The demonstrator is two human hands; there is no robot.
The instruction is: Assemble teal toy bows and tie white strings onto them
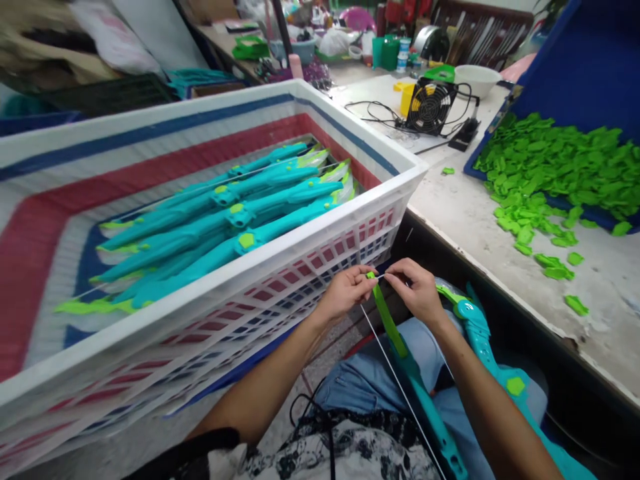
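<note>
My left hand [344, 292] pinches the green tip of a teal and green toy bow [388, 321], which slants down across my lap. Close beside it, my right hand [416, 288] is closed on the end of a white bowstring [384, 352] at that tip. The string runs down along the bow's left side towards my body. Another toy bow [483, 343], teal with a green pentagon patch, lies over my right thigh. To the left, several similar toy bows [240, 213] are laid side by side in a basket.
The white plastic basket [240, 273] stands at my left, its rim higher than my hands. At the right is a white worktable [460, 220] with a blue bin [550, 80] spilling green plastic pieces [565, 160]. A small black fan [431, 107] with cables stands further back.
</note>
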